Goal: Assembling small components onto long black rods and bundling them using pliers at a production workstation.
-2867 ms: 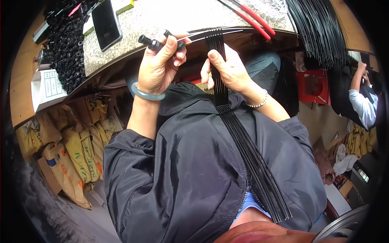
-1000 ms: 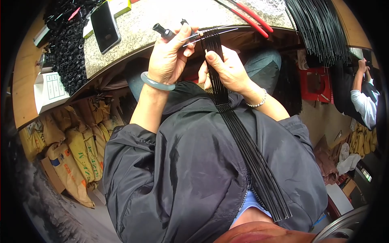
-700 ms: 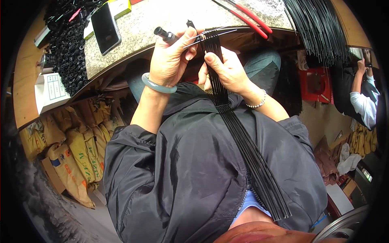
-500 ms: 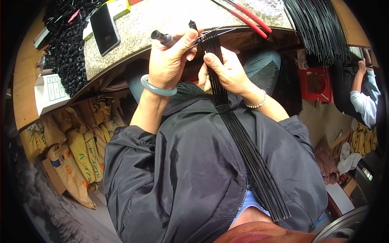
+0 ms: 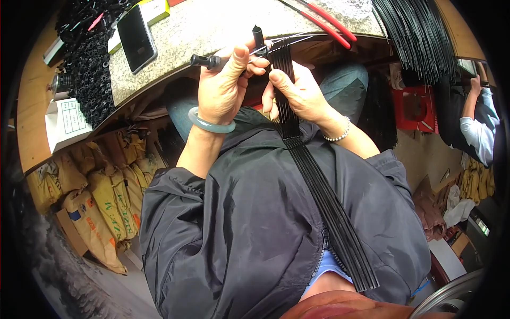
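Observation:
A flat row of thin black rods (image 5: 332, 204) runs from above my hands down across the front of my dark jacket. My right hand (image 5: 304, 94) is closed on its upper part, thumb lying over the rods. To its left, my left hand (image 5: 222, 87) is closed, with a black tube-shaped piece (image 5: 201, 61) sticking out on its left side. A black piece with a pointed tip (image 5: 258, 37) stands upright by its fingertips. Thin silvery wires (image 5: 292, 41) pass from there across the upper ends of the rods. My fingers partly hide how these pieces meet.
Ahead lies a stone-topped bench (image 5: 180, 48) with a phone (image 5: 136, 38) and red-handled pliers (image 5: 329, 24). Many small black parts (image 5: 90, 80) are heaped at left, beside a white box (image 5: 69, 123). More black rods (image 5: 417, 40) hang over the right edge. Another person's arm (image 5: 471, 101) shows at far right.
My left hand has turned and shifted slightly right, and the tube-shaped piece now points more to the left. The pointed piece has moved slightly right. My right hand stays nearly in place.

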